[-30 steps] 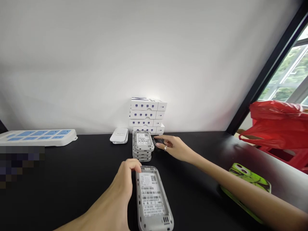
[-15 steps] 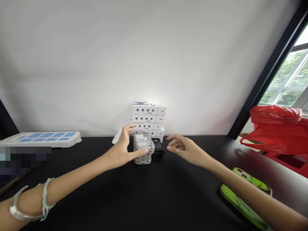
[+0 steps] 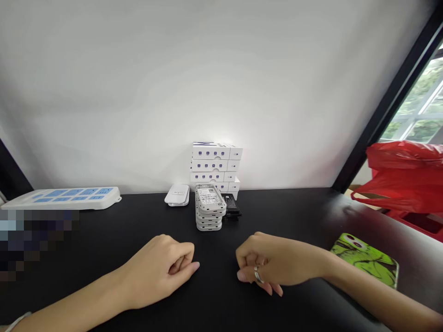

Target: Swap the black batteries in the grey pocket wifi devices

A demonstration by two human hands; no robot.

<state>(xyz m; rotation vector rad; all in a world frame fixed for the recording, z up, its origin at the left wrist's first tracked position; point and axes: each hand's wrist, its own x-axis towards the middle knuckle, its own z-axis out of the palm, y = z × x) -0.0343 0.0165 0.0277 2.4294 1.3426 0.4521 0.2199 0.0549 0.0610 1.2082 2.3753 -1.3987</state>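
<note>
My left hand (image 3: pixel 164 269) is curled into a loose fist low over the black table, with nothing visible in it. To its right, my right hand (image 3: pixel 268 260) has its fingers bent in and its thumb against them, a ring on one finger; no object shows in it. Beyond both hands stands a stack of white plastic device casings (image 3: pixel 209 205), the top one bearing a printed label. Flat black pieces that look like batteries (image 3: pixel 231 205) lie against the stack's right side. Left of the stack are some white covers (image 3: pixel 177 194), piled up.
Several white boxes (image 3: pixel 211 165) are stacked against the wall behind the casings. A white and blue power strip (image 3: pixel 69 198) lies at the far left. On the right are a green patterned phone case (image 3: pixel 367 260) and a red plastic bag (image 3: pixel 404 177).
Both hands have drawn back toward me, away from the casings, and their fingers have closed. The white covers, partly hidden before by my left hand, now show fully.
</note>
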